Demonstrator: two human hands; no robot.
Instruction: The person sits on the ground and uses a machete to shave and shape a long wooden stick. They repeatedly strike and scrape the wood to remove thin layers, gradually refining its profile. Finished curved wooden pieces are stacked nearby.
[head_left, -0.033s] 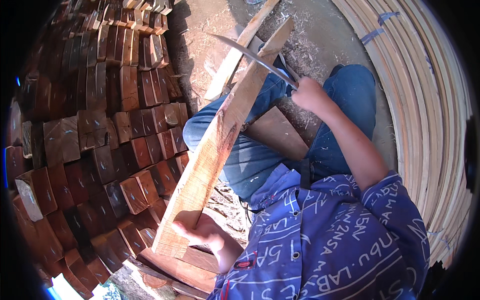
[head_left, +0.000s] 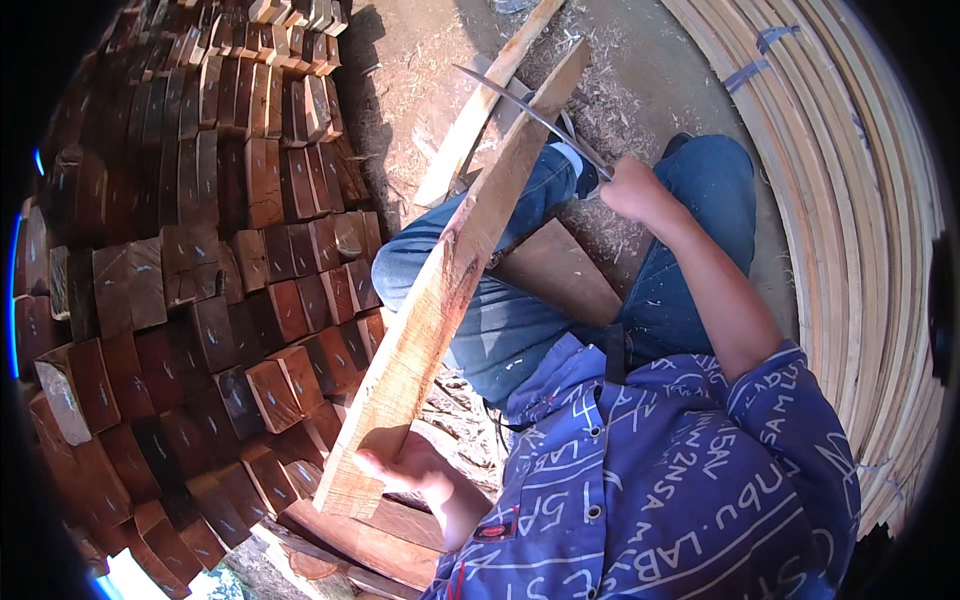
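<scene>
A long pale wooden plank [head_left: 450, 270] slants across my bent left leg, its far end up over the ground and its near end low at the left. Around the edge of that near end my left hand [head_left: 415, 468] is closed, with the thumb on the upper face. My right hand [head_left: 637, 190] is closed round the handle of a long, slightly curved machete [head_left: 525, 108]; the handle itself is mostly hidden by the fingers. The blade lies across the plank's far part, its tip pointing up and left. Whether it touches the wood I cannot tell.
Stacked dark red-brown wood blocks [head_left: 210, 330] fill the left side. Long pale strips [head_left: 830, 220] lie bundled along the right. Another narrow board [head_left: 480, 110] rests beyond the plank. A flat wooden piece [head_left: 560, 270] lies between my legs. Shavings [head_left: 625, 110] litter the ground.
My right hand and the machete have shifted a little to the right, and the blade's tip has drawn in toward the plank. My left hand keeps its hold on the plank.
</scene>
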